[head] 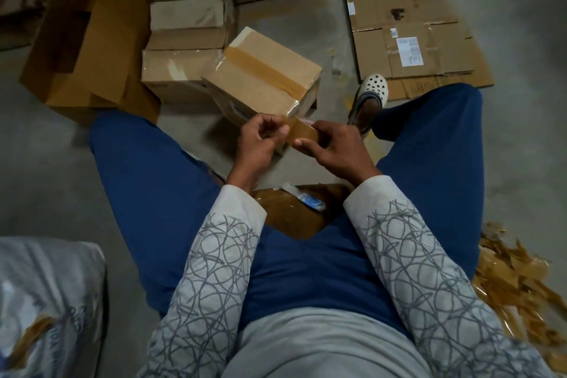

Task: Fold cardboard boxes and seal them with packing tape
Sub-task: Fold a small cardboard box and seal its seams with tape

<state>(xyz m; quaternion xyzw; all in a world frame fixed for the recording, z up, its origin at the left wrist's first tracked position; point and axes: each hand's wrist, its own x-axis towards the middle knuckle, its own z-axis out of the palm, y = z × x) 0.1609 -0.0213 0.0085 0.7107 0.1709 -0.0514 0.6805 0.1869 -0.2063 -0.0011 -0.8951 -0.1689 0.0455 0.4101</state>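
A closed cardboard box (260,77) sits tilted on the concrete floor between my knees, with a brown tape band (267,67) running across its top. In front of it both my hands meet around a roll of brown packing tape (302,131). My right hand (334,147) grips the roll. My left hand (260,139) pinches the loose tape end at the roll's left side. Most of the roll is hidden under my fingers.
Several closed boxes (187,40) are stacked behind the taped box. An open empty carton (92,40) lies at the left, a flattened cardboard sheet (411,27) at the far right. Torn tape scraps (515,279) litter the right; a white sack (46,301) is at lower left.
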